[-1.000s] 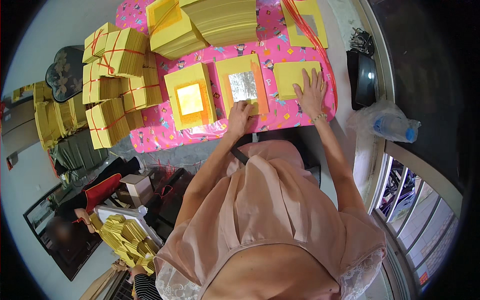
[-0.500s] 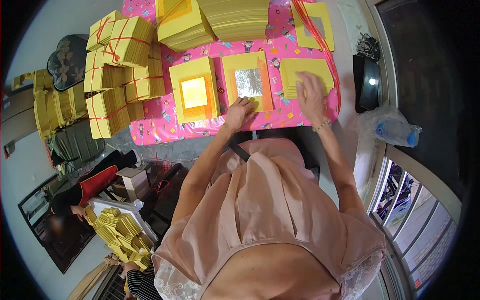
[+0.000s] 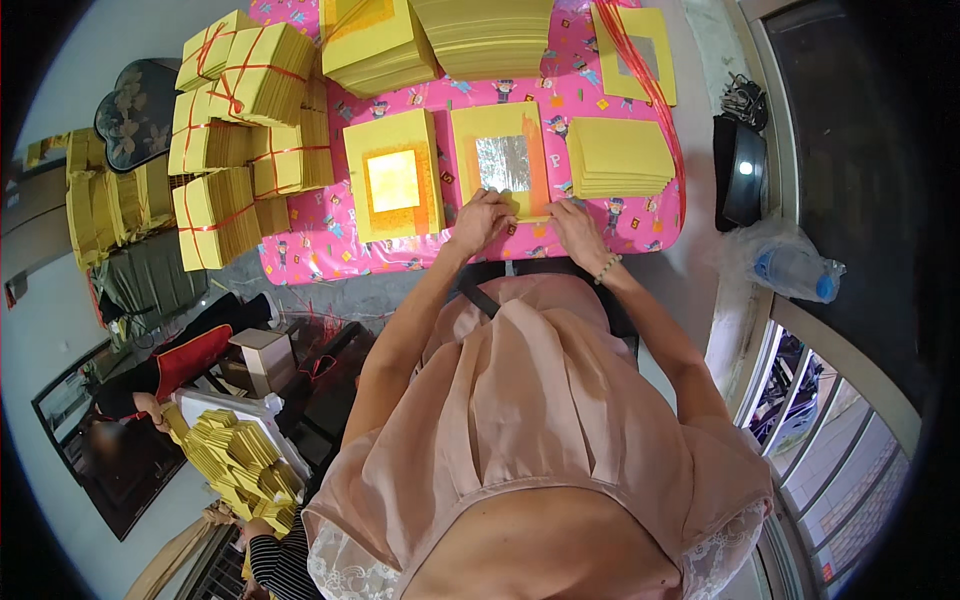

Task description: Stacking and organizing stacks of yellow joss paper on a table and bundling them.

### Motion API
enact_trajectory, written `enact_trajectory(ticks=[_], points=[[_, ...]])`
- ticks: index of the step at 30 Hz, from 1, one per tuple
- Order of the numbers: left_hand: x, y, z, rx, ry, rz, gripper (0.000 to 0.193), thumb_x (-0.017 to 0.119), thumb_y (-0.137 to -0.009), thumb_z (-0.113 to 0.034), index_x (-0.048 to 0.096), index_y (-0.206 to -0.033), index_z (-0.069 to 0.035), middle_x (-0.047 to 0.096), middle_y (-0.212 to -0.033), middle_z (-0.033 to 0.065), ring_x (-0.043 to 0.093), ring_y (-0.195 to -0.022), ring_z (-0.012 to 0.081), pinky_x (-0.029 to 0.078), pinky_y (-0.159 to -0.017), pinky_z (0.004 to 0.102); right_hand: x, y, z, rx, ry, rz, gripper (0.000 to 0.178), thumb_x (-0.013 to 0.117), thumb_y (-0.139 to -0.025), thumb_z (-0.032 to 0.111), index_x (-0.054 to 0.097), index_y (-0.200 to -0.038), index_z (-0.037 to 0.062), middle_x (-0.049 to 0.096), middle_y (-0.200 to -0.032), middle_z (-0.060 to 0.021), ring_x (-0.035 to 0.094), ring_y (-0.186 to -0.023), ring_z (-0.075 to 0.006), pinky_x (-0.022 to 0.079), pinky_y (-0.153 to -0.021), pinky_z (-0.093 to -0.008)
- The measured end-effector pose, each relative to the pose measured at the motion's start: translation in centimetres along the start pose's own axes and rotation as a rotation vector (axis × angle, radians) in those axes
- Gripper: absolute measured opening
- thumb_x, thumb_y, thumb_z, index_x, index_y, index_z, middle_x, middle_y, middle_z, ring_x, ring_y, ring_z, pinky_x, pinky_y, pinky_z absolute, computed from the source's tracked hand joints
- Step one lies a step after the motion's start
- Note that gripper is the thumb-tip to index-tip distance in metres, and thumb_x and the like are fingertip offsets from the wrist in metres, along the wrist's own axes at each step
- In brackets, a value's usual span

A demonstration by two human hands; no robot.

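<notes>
Yellow paper with a shiny silver foil square and an orange margin, forming a flat rectangle [image 3: 502, 160], lies at the upper centre of the frame on a pink plastic table cover printed with small cartoon figures [image 3: 340, 262]. At its lower edge rests the bare left hand [image 3: 483, 220], fingers curled close together on the lower left corner; whether they pinch the paper, I cannot tell. The bare right hand [image 3: 577, 232], wearing a pale beaded bracelet [image 3: 607, 267], has its fingertips bunched at the lower right corner; whether they are clamped on it, I cannot tell either.

Just left of this rectangle sits a thick yellow paper stack topped with a bright gold square and orange border [image 3: 432, 160]; to its right lies a plain yellow stack of fanned sheets [image 3: 620, 157]. Thin red plastic strands [image 3: 672, 130] run down the table's right side. Yellow paper bundles tied with red string [image 3: 213, 222] are piled in the upper left, and taller yellow stacks [image 3: 490, 40] stand along the top edge.
</notes>
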State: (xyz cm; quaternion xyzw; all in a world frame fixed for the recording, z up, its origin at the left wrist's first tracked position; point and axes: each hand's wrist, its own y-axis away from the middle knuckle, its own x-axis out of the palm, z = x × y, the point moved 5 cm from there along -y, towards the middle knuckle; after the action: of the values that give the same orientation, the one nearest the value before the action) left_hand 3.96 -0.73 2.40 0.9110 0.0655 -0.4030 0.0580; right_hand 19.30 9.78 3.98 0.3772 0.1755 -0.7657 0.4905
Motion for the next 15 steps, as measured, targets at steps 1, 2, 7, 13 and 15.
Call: enact_trajectory(ticks=[1,2,7,13,15], points=[[-0.06,-0.01,-0.11,0.001,0.002,0.007,0.012,0.067,-0.075,-0.016,0.069,-0.086,-0.012,0.061,-0.094,0.0050,0.052,-0.092,0.0263,0.047,-0.082,0.0356,0.23,-0.02,-0.36,0.001,0.000,0.000,0.019,0.054,-0.083,0.007,0.057,-0.102,0.0040,0.056,-0.095,-0.0133,0.057,-0.090,-0.0336,0.048,-0.075,-0.0434],[-0.04,-0.02,-0.11,0.002,0.003,0.008,0.012,0.067,-0.075,-0.016,0.069,-0.086,-0.012,0.061,-0.094,0.0050,0.052,-0.092,0.0263,0.047,-0.082,0.0356,0.40,-0.07,-0.68,-0.005,-0.013,-0.007,0.018,0.054,-0.083,0.007,0.057,-0.101,0.0037,0.057,-0.095,-0.0138,0.057,-0.090,-0.0340,0.048,-0.074,-0.0434],[0.06,0.13,0.27,-0.007,0.024,-0.025,0.015,0.067,-0.075,-0.015,0.070,-0.089,-0.011,0.060,-0.095,0.0061,0.052,-0.094,0.0269,0.047,-0.082,0.0357,0.13,-0.12,-0.53,0.010,-0.061,-0.016,0.016,0.053,-0.083,0.006,0.056,-0.099,0.0031,0.057,-0.094,-0.0151,0.058,-0.089,-0.0350,0.048,-0.074,-0.0436],[0.01,0.07,0.24,-0.035,0.037,-0.007,0.016,0.067,-0.075,-0.013,0.070,-0.091,-0.011,0.060,-0.095,0.0062,0.052,-0.094,0.0266,0.047,-0.083,0.0357,0.37,0.00,-0.93,0.022,-0.099,-0.024,0.016,0.054,-0.083,0.006,0.056,-0.099,0.0033,0.058,-0.093,-0.0151,0.058,-0.089,-0.0353,0.048,-0.074,-0.0435],[0.04,0.10,0.24,-0.032,0.038,-0.014,0.017,0.067,-0.075,-0.013,0.070,-0.091,-0.011,0.060,-0.096,0.0060,0.052,-0.094,0.0264,0.047,-0.082,0.0355,0.33,-0.01,-0.90,0.023,-0.103,-0.023,0.017,0.054,-0.083,0.006,0.056,-0.100,0.0036,0.058,-0.093,-0.0149,0.058,-0.089,-0.0353,0.048,-0.073,-0.0436]])
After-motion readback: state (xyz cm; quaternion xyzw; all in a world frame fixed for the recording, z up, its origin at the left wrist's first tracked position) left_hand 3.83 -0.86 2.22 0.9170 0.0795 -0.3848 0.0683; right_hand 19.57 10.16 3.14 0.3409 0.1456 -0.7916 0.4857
